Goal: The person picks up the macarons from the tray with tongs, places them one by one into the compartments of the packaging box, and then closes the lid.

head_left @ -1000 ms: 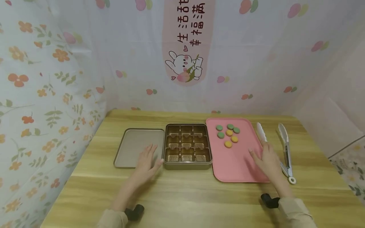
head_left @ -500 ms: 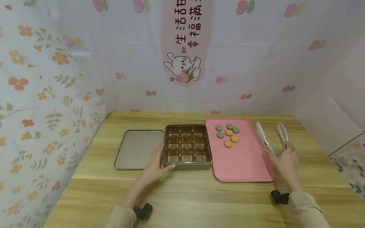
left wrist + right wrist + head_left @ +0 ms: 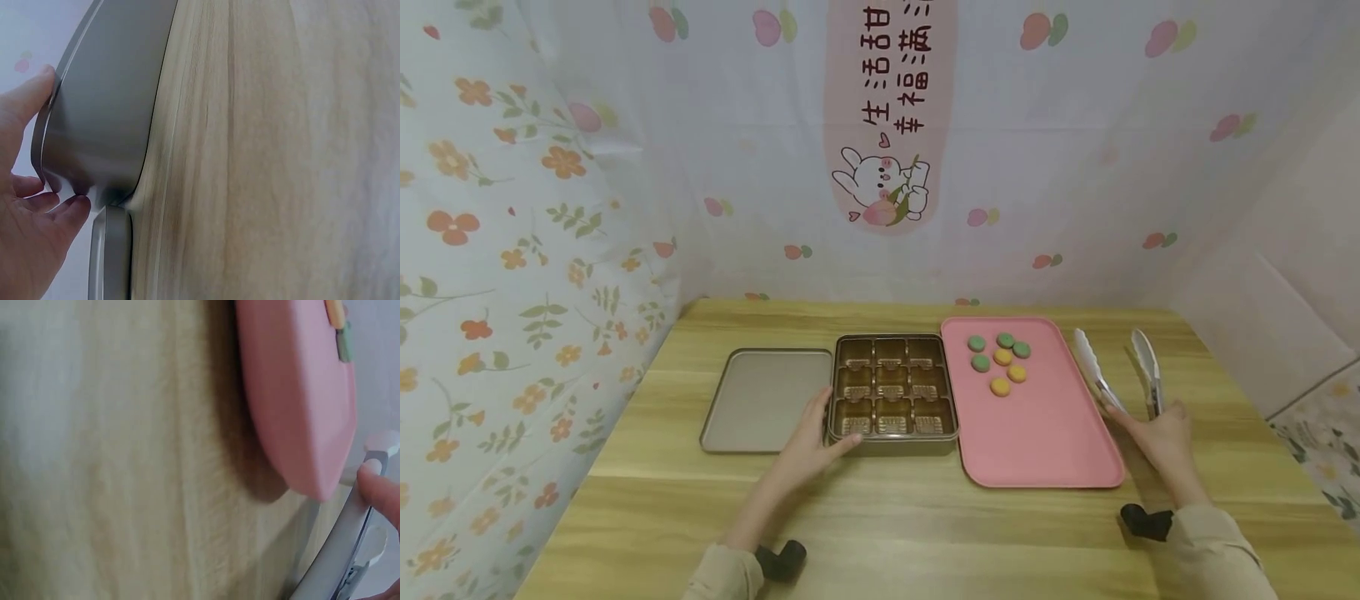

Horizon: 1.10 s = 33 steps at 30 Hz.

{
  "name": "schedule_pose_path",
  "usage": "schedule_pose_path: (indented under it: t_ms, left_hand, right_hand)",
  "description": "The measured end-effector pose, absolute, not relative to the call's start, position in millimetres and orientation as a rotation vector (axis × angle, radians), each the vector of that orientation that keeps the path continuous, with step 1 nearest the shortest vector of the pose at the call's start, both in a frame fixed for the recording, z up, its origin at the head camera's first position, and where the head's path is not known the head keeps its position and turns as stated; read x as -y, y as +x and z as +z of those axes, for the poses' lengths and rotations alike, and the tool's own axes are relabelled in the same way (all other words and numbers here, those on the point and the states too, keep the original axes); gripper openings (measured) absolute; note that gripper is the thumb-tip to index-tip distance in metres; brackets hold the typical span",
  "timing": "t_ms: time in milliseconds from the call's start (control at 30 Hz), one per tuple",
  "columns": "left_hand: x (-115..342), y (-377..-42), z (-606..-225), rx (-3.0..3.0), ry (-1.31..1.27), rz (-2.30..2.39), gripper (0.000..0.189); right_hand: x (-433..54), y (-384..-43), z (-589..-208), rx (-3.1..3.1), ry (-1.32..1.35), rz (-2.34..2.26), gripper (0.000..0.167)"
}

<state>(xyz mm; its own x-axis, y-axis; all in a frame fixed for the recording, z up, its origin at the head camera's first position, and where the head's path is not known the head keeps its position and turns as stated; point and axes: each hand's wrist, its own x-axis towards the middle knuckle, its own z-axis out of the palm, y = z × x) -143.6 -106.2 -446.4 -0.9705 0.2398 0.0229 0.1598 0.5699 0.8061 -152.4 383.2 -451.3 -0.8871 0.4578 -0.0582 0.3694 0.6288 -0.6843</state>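
My left hand (image 3: 808, 446) holds the near left corner of a square metal tin (image 3: 917, 447) with a brown nine-compartment insert. In the left wrist view, its thumb lies on the tin's rim and its bent fingers (image 3: 74, 209) touch the side wall. On the right, my right hand (image 3: 1168, 437) grips metal tongs (image 3: 1144, 354) with white scalloped tips, their arms spread apart on the table. The right wrist view has a fingertip on one arm of the tongs (image 3: 340, 550); the rest of that hand is mostly out of frame.
A pink tray (image 3: 1037, 450) lies between tin and tongs, bearing several green macarons (image 3: 981, 363) and yellow macarons (image 3: 1000, 387). Left of the tin is a flat metal lid (image 3: 763, 400). A printed curtain (image 3: 760, 167) hangs behind the wooden table (image 3: 925, 525).
My right hand has moved right from over the pink tray and taken hold of the tongs. My left hand has moved right from over the lid to the tin's corner.
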Motion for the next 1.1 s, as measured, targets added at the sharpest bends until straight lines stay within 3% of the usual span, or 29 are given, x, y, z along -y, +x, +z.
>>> schedule_pose_path:
  t_ms: [167,400,800,1100]
  left_hand:
    - [106.0,-143.7,-449.3,-2.711,0.329,1.358,0.096]
    - [103.6,-141.0,-448.6,-2.709,0.318,1.316,0.094]
    - [101.9,-144.4,-450.2,-2.667,0.312,1.310,0.095]
    - [103.0,-143.7,-446.8,-2.662,0.300,1.301,0.094]
  right_hand:
    - [-385.0,-154.4,-455.2,2.744,-0.673,1.040,0.090]
    - [-384.4,-153.6,-452.3,2.789,-0.680,1.037,0.097]
    - [-390.0,-153.8,-443.8,2.875,-0.585,0.923,0.068]
    - [-392.1,-154.5,-447.0,2.851,-0.557,0.858,0.057]
